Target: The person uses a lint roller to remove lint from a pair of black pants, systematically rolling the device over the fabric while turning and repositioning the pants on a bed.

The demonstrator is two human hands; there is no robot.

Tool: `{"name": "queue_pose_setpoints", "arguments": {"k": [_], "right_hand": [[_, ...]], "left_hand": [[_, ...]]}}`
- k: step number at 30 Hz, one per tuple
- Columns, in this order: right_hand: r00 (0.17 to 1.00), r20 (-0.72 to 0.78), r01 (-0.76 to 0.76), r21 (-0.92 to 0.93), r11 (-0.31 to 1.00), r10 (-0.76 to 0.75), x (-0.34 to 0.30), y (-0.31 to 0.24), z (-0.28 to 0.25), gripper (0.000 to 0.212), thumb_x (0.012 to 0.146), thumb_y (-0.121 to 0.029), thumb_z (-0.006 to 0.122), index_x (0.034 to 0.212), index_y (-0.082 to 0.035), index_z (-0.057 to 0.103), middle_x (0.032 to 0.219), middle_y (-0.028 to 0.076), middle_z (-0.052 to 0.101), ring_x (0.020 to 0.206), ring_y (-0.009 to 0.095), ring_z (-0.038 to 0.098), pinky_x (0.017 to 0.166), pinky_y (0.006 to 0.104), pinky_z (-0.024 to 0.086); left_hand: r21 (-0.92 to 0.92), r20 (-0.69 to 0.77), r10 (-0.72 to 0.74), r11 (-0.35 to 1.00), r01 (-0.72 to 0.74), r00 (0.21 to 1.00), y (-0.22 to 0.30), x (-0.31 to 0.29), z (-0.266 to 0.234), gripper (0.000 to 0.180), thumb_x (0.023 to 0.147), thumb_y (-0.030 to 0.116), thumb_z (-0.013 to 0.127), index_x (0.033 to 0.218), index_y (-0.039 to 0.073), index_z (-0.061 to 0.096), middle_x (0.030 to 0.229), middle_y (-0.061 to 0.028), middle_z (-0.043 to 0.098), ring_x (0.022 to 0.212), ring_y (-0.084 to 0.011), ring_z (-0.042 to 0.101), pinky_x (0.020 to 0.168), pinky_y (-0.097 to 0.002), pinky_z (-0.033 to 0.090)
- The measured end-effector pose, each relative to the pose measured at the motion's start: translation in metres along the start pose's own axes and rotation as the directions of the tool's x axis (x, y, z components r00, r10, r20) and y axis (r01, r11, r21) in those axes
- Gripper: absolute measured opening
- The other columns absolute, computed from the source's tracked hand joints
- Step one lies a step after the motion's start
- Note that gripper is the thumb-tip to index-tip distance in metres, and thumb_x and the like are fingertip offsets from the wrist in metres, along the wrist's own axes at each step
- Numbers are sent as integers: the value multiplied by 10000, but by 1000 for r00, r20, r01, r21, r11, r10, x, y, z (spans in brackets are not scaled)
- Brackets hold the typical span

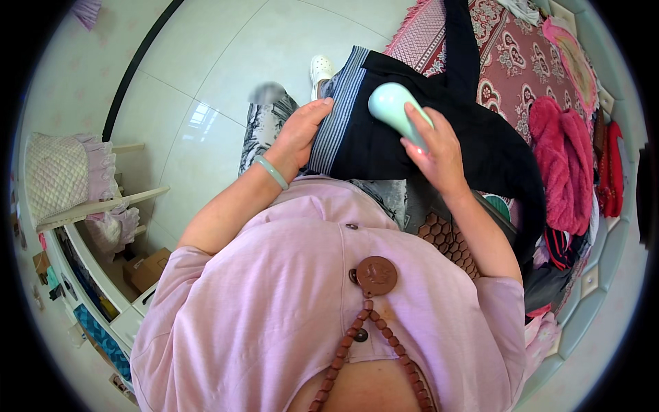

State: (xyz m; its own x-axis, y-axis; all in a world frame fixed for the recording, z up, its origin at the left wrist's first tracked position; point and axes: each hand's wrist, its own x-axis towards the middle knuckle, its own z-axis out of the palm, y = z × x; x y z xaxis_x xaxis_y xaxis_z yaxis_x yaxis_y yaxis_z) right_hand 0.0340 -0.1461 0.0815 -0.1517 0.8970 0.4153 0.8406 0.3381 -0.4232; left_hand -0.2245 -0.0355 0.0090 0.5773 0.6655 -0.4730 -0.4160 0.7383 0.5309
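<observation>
A black garment (446,123) lies across my lap and spreads to the right, with a blue-grey and white striped band (338,113) along its left edge. My left hand (298,134) grips that band, thumb on top and the other fingers hidden. In my right hand (439,151) is a mint-green fabric shaver (391,106). Its rounded head is over the black cloth just right of the band, apparently against it. My fingers are wrapped around its narrower handle.
A bed with a red patterned cover (518,69) stands at the far right, with a pink fluffy cloth (563,165) on it. To the left are a chair with a quilted cover (58,172) and a cardboard box (147,268). A white shoe (320,70) shows ahead on the tiled floor.
</observation>
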Motion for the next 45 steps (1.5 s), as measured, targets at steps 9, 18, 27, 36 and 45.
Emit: {"name": "queue_pose_setpoints", "arguments": {"k": [9, 18, 27, 36, 45], "right_hand": [[998, 14, -64, 79, 995, 63, 13, -1, 6, 785, 731, -50, 834, 1461, -198, 582, 1131, 174, 623, 1001, 373, 637, 890, 435, 529], [987, 132, 70, 121, 990, -86, -27, -32, -13, 814, 667, -57, 865, 1429, -206, 618, 1168, 187, 620, 984, 378, 638, 863, 437, 532], [998, -4, -61, 64, 996, 61, 11, 17, 2, 772, 741, -67, 842, 1458, -206, 591, 1177, 185, 629, 1019, 377, 647, 903, 430, 536], [969, -19, -244, 73, 967, 246, -16, 35, -10, 763, 756, -38, 830, 1461, -204, 589, 1174, 148, 659, 1028, 339, 665, 900, 407, 543], [979, -82, -174, 126, 977, 185, 16, 22, 11, 744, 757, -41, 827, 1449, -184, 595, 1134, 149, 664, 1002, 336, 668, 890, 410, 544]], "left_hand": [[-4, -30, -20, 1000, 20, 999, 4, -5, 6, 219, 1070, 171, 561, 1157, -3, 662, 1096, -118, 745, 930, -206, 738, 843, -345, 625], [71, -105, -18, 997, 25, 994, 4, -14, 14, 221, 1064, 181, 572, 1153, 2, 666, 1083, -111, 751, 907, -199, 741, 819, -343, 619], [36, -38, -32, 999, 34, 999, 4, -10, 6, 218, 1065, 187, 574, 1155, 18, 680, 1091, -103, 752, 924, -195, 742, 848, -351, 626], [17, -23, -58, 998, 59, 998, 0, -6, 2, 222, 1065, 194, 578, 1168, 17, 664, 1106, -105, 749, 932, -207, 741, 846, -353, 621], [47, -80, 8, 999, -4, 997, 1, -8, 0, 231, 1066, 212, 578, 1163, 22, 667, 1074, -81, 751, 910, -174, 727, 833, -327, 603]]}}
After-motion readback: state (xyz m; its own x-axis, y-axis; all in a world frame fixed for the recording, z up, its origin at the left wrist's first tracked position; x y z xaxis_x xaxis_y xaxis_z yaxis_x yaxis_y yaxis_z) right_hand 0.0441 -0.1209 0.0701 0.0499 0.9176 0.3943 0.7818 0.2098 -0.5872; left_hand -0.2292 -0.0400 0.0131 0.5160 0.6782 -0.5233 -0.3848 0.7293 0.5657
